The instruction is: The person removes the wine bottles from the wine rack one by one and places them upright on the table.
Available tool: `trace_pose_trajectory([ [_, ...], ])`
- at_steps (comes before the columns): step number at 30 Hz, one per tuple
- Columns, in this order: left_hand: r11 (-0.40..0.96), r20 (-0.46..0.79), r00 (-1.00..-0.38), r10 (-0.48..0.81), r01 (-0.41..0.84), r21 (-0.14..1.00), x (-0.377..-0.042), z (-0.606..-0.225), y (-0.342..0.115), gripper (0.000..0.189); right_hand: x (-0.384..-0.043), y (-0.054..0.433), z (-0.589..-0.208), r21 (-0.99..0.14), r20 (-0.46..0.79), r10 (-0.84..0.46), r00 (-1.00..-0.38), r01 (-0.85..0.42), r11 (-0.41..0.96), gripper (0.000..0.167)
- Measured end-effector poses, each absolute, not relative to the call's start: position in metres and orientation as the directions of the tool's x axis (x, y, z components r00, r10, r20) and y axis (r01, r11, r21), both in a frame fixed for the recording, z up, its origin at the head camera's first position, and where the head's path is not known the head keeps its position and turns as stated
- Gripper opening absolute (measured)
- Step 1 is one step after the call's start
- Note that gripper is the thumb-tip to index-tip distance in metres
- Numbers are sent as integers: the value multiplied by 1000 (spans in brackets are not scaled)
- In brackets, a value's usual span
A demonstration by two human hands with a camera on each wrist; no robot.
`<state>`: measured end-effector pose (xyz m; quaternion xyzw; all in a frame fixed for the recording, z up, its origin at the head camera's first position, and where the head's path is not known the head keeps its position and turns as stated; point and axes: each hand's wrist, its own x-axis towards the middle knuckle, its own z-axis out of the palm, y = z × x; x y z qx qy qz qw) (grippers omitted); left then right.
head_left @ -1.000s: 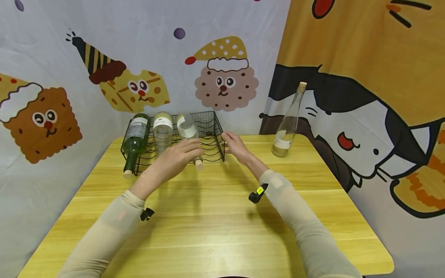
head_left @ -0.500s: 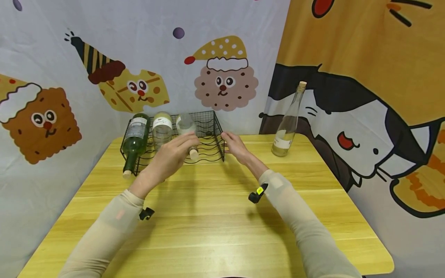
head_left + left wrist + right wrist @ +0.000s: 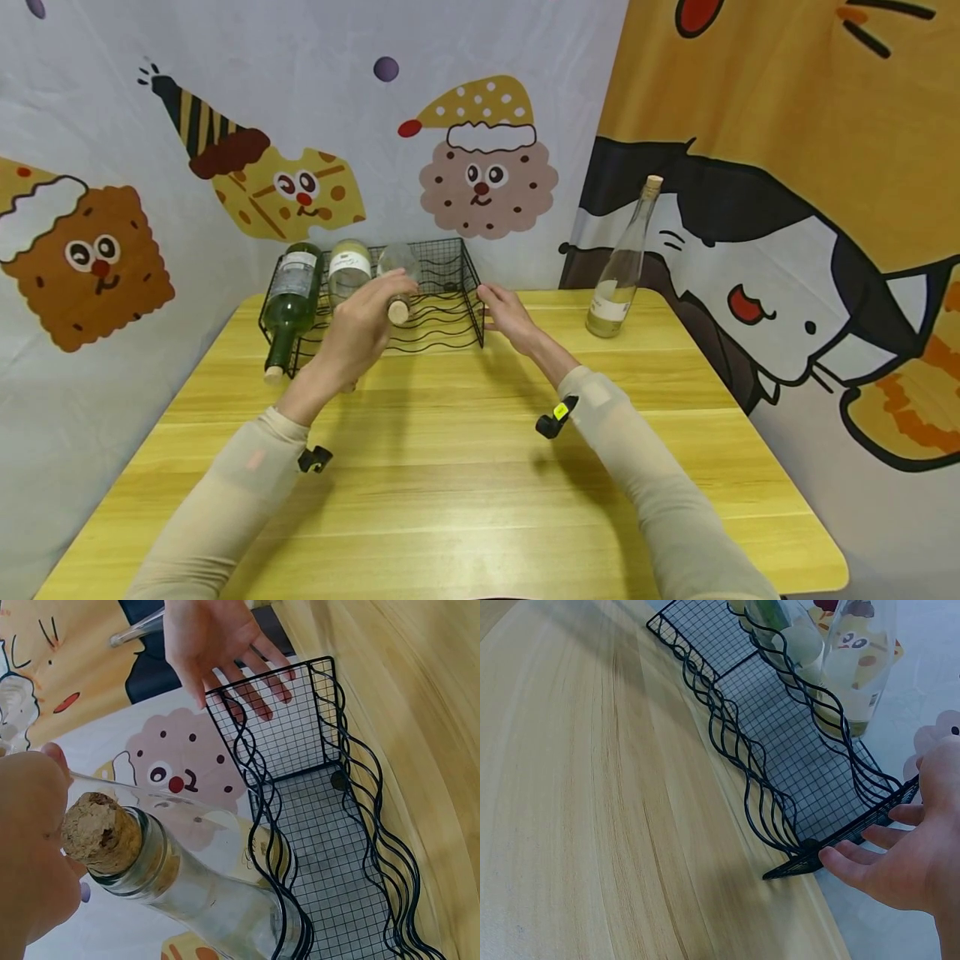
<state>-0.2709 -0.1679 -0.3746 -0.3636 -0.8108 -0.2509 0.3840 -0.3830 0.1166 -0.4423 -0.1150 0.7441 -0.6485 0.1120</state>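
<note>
Left hand [image 3: 354, 329] curled, gripping corked bottle [image 3: 187, 891], right hand [image 3: 510, 319] spread, touching wire rack [image 3: 444, 265]

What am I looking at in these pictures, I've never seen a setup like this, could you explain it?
There's no machine here, just a person's two bare hands. The view from high up comes from a camera on the head; the two closer ones come from cameras on the left and right wrists. On the wooden table sits a black wire rack. It holds a green bottle and a light-labelled bottle. An upright bottle stands off to the right. The left hand grips a tilted clear bottle, cork toward the person. The right hand touches the rack's right end.
</note>
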Motion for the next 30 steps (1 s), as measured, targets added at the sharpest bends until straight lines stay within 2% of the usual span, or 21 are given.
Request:
trace_pose_trajectory([
  [5,604,824,-432,367,784,141,-269,-371,-169,66,-384,116,-443,-990,-21,-312,-950,-23,136,67],
  [9,583,847,-401,349,800,138,-268,-368,-169,63,-385,116,-444,-990,-27,-313,-949,-19,142,66],
  [17,563,871,-362,331,817,126,-262,-358,-166,44,-385,116,-444,-990,-23,-304,-953,-21,139,66],
  [23,556,891,-331,310,823,112,-253,-347,-161,47,-383,116,-444,-988,-11,-308,-951,-37,149,66],
  [30,529,916,-310,254,837,136,-239,-331,-153,30,-383,117,-443,-990,-16,-320,-947,-29,135,67],
])
